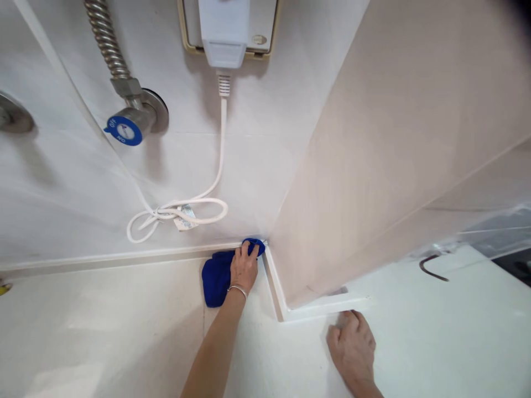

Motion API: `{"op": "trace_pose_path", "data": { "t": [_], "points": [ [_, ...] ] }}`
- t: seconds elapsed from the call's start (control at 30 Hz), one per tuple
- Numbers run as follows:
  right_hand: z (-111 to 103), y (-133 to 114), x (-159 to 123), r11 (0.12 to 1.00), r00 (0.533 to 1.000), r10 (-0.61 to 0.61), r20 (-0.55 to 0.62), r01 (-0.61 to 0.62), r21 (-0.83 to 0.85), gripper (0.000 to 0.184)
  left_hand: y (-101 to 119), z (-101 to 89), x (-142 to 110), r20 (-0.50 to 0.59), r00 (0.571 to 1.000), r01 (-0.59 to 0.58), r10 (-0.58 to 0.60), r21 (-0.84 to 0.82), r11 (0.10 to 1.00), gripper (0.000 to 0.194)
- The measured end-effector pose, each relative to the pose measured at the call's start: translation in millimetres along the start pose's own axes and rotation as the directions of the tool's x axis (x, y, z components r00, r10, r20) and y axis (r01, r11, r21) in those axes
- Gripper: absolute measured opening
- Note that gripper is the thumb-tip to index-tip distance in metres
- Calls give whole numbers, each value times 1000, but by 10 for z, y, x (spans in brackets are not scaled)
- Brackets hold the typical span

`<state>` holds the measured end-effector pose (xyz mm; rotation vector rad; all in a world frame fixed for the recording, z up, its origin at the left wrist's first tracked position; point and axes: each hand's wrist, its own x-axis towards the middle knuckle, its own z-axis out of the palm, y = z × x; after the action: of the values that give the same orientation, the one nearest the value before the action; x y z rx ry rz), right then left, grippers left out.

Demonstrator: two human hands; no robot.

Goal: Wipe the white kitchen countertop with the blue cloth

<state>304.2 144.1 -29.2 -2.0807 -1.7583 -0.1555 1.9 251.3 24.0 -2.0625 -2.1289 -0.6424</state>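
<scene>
My left hand (244, 268), with a thin bracelet at the wrist, presses a dark blue cloth (217, 279) into the corner where the two walls meet the white surface. Part of the cloth is bunched under the fingertips and the rest lies flat to the left. White edging (277, 279) runs along the foot of the walls beside this hand. My right hand (352, 345) rests on the white surface, fingers curled in, just in front of the edging's outer corner. Nothing shows in it.
Above hangs a white plug (226, 33) in a wall socket, its looped white cord (178, 213) dangling left of the corner. A blue-capped valve (126, 128) with a metal hose (105, 36) juts from the wall. A dark hook-shaped piece (431, 270) is at the right.
</scene>
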Motion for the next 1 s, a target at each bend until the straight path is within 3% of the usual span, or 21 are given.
{"op": "trace_pose_path", "data": {
  "t": [0.33, 0.73, 0.9, 1.0],
  "points": [
    [19, 9, 5, 1000, 999, 14, -29, -13, 25, 44, -82, -87, -76, -7, 1000, -13, 13, -2, 1000, 47],
    [59, 6, 0, 999, 994, -25, -111, 30, 44, 38, -620, -411, -307, -5, 999, 45, -44, 98, 994, 45],
    [53, -7, 13, 998, 989, -48, -138, 53, 30, 36, -819, -553, -519, -18, 991, 134, -133, 125, 983, 44],
    [20, -25, 22, 999, 989, -53, -137, 54, 6, 34, -1032, -688, -784, 8, 958, 282, -287, 160, 946, 46]
  ]
}}
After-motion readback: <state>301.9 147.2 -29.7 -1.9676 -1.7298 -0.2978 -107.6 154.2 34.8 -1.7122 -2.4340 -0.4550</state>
